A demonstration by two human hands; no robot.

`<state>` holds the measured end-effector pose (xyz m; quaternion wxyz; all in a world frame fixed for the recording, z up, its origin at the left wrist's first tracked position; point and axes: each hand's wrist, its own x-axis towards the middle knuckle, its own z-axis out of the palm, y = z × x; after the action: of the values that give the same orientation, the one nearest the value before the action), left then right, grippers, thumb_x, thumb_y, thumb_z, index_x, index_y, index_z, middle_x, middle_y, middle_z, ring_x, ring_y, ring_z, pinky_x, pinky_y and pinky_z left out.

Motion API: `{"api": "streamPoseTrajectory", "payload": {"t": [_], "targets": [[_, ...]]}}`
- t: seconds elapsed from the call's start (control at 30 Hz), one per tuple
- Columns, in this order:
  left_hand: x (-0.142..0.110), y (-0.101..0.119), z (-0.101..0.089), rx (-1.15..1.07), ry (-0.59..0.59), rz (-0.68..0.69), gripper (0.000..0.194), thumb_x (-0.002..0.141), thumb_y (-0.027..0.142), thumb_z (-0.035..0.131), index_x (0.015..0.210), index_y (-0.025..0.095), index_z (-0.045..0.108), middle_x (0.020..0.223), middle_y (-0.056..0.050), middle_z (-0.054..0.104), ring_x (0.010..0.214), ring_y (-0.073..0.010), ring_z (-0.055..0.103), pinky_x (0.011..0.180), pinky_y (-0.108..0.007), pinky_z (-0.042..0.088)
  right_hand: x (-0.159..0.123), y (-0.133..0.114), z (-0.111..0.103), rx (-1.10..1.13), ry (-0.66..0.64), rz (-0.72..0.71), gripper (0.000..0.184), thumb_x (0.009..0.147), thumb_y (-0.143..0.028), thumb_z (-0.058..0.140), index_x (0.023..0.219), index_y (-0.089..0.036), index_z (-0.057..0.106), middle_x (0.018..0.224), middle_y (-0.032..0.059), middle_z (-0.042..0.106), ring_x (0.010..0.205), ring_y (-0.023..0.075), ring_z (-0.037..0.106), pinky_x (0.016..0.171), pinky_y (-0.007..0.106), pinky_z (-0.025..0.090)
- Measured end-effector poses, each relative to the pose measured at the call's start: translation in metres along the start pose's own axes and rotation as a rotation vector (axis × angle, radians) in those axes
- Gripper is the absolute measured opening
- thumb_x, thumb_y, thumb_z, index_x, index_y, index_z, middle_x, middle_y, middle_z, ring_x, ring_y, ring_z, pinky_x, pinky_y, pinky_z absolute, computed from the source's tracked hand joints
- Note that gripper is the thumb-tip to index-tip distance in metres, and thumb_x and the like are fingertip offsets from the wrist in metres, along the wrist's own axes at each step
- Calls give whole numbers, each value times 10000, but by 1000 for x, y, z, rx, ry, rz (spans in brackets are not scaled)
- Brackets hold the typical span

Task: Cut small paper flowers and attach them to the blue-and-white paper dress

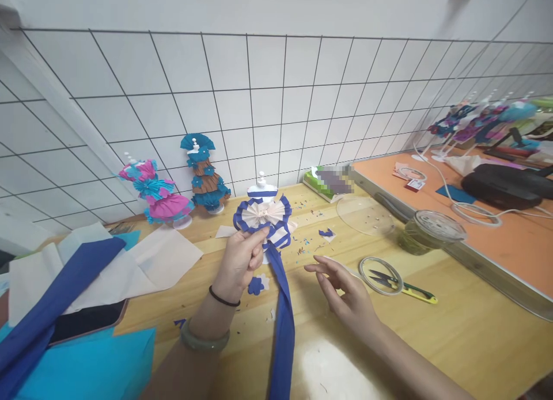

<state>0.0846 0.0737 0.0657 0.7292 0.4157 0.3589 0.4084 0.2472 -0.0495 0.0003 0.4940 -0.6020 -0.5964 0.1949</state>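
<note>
My left hand point(242, 259) is closed in a pinch at the front of a small mannequin point(261, 188). It grips the upper end of a long dark-blue crepe paper strip point(283, 313), which trails down toward the table's near edge. The mannequin wears a pleated cream paper dress point(259, 212) with blue edging; my fingers partly cover its lower part. Below it lies a blue paper flower point(256, 285) beside a cream one. Over the table to the right hovers my right hand point(343, 288), fingers apart, holding nothing. It is near a roll of clear tape point(381, 275) and yellow-handled thread snips point(419, 293).
Two dressed mannequins, one pink point(166, 201) and one teal-brown point(205, 178), stand at the back left. Cream paper sheets point(159, 259), a phone point(90, 322) and turquoise paper point(103, 360) lie left. A glass jar point(432, 232) stands right, beside the orange table point(510, 244). Paper scraps dot the wood.
</note>
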Motion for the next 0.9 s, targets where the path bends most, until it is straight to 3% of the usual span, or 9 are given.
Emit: {"api": "streamPoseTrajectory", "payload": {"t": [0.27, 0.57, 0.67, 0.77, 0.83, 0.9], "targets": [[-1, 5, -7, 28, 1, -6, 318, 624, 256, 700, 533, 165, 409, 316, 122, 308, 233, 7, 240, 296, -139, 120, -6, 8, -4, -36, 3, -4, 276, 874, -231, 413, 1143, -194, 462, 952, 107, 680, 638, 161, 641, 469, 245, 490], [-15, 5, -23, 89, -27, -30, 229, 678, 318, 660, 773, 177, 508, 370, 132, 329, 256, 7, 197, 306, -125, 119, -8, 11, -4, -48, -41, -8, 271, 883, -249, 394, 1135, -189, 474, 958, 106, 680, 676, 173, 652, 489, 256, 512], [-21, 2, -36, 253, -54, -58, 235, 695, 349, 634, 815, 177, 527, 346, 135, 309, 270, -8, 185, 323, -131, 122, -7, 13, -11, -93, -57, -30, 274, 884, -255, 390, 1136, -192, 476, 961, 107, 679, 665, 170, 644, 472, 252, 496], [-25, -7, -55, 519, -46, -127, 255, 646, 366, 657, 745, 160, 545, 357, 107, 366, 297, -38, 267, 337, -150, 160, -5, 16, -24, -159, -51, -28, 292, 882, -278, 393, 1151, -200, 473, 942, 100, 684, 624, 161, 626, 461, 253, 481], [-26, -16, -70, 676, -10, -150, 252, 624, 377, 652, 710, 158, 561, 402, 79, 426, 323, -62, 311, 347, -174, 198, -5, 20, -34, -204, -38, -7, 299, 878, -305, 401, 1146, -201, 483, 920, 96, 689, 595, 157, 612, 484, 264, 489], [-24, -25, -85, 797, 104, -52, 222, 620, 368, 633, 692, 165, 579, 430, 70, 436, 368, -89, 363, 388, -196, 245, -5, 23, -42, -231, -39, 36, 309, 875, -327, 405, 1142, -199, 492, 916, 96, 688, 587, 158, 609, 493, 271, 496]]}}
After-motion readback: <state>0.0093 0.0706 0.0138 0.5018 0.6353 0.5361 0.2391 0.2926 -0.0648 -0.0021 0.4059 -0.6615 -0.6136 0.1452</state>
